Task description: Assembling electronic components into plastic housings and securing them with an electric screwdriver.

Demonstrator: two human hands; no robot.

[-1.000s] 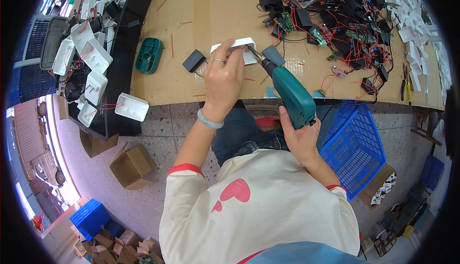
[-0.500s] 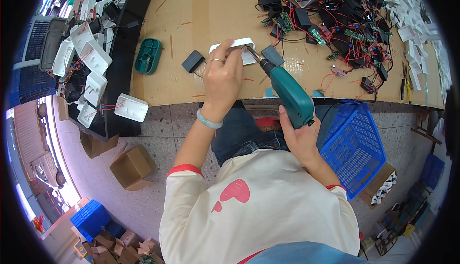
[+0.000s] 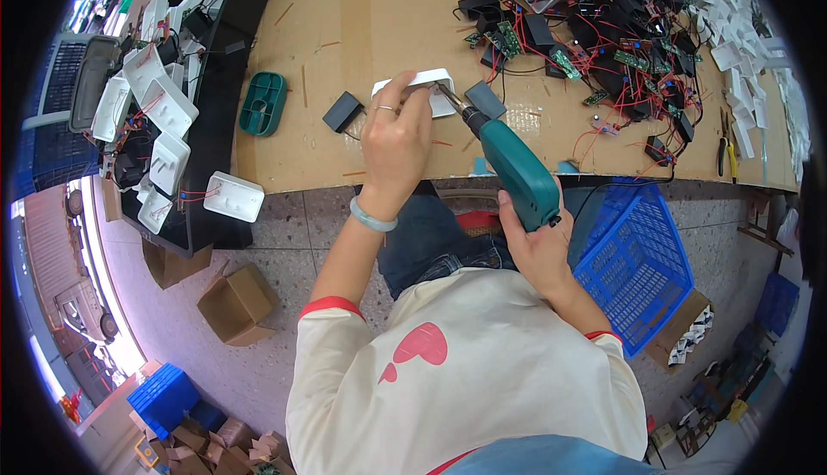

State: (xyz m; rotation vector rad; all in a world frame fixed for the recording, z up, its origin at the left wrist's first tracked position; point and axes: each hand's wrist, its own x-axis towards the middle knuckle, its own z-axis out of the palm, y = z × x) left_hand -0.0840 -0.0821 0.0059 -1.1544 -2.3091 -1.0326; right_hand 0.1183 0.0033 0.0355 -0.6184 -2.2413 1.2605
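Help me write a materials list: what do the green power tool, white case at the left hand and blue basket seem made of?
Green power tool: probably plastic, satin, with smoothly moulded curves.
White case: likely plastic, smooth, with thin walls, rounded corners.
Blue basket: apparently plastic, its slotted sides looking moulded; finish unclear.

teal pwr driver, slanted up-left, bit at open wht plastic case

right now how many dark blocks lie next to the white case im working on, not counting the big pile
2: a black block left of your left hand and a grey block right of the white case. Your hand could hide another.
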